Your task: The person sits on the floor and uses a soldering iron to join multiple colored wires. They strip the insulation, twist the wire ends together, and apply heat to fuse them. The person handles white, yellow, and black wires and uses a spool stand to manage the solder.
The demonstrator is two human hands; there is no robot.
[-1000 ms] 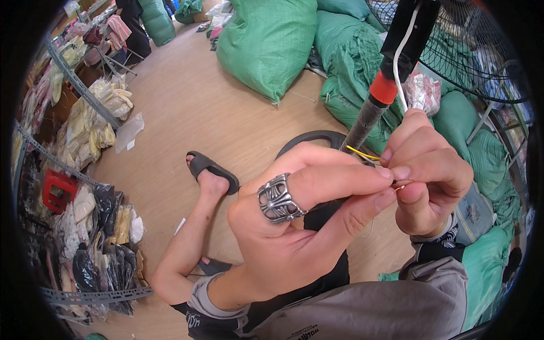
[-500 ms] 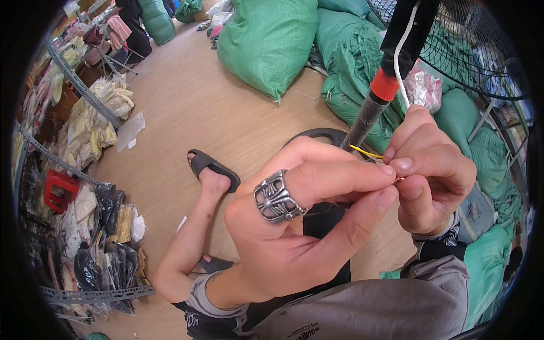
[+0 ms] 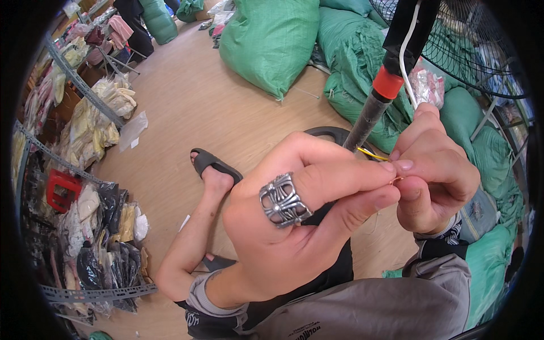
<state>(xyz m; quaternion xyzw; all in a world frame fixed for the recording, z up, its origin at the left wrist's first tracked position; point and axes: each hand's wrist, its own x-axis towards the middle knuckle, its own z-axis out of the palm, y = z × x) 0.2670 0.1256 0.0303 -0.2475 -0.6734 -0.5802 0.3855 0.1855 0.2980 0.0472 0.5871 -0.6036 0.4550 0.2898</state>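
Two hands meet right of centre in the frame, fingertips pressed together over a tiny job. The left hand (image 3: 300,226), big in the foreground with a heavy silver ring (image 3: 284,199) on one finger, has thumb and forefinger closed tight, and the right hand (image 3: 433,175) comes in from the right edge with its own thumb and fingers pinched against them. Between the two grips sits a thin yellow wire (image 3: 372,153), its short visible length running up and left from the pinch toward the fan pole (image 3: 377,105); a speck of orange or copper colour shows just where the fingertips touch. I'd say both hands hold so close because the wire end is small and needs steadying from both sides, though how much of it is hidden inside the fingers I cannot tell.

That dark pole with its red collar rises toward the upper right, a white cord (image 3: 406,62) running along it up to the fan's wire guard (image 3: 481,51). Lower in the frame the person sits on the wooden floor (image 3: 215,107), one bare leg stretched toward a black sandal (image 3: 211,163). Green sacks (image 3: 269,42) pile along the top, and racks of bagged clothing (image 3: 96,226) line the left edge.
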